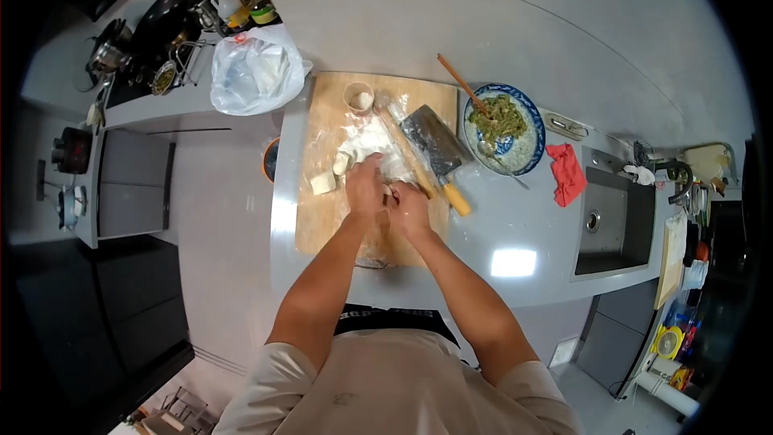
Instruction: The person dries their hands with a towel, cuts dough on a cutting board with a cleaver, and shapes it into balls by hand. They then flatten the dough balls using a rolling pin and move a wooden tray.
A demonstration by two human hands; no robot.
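Observation:
My left hand (366,187) and my right hand (409,208) meet low over a wooden board (330,221). Both are closed around a small pale piece of dough (389,191), mostly hidden by the fingers. White flour (366,138) is spread just beyond them. Beside my left hand lie a rounded lump of dough (341,163) and a flat, squarish pale piece (324,183). To the right of the flour, a rolling pin (407,153) lies at a slant, with a cleaver (435,141) next to it, its yellow handle towards me.
A small cup (356,92) stands at the board's far side. Right of the board is a patterned bowl (531,141) of green filling with chopsticks (459,80). Further right are a red cloth (567,173) and a sink (616,229). A white plastic bag (256,72) sits back left.

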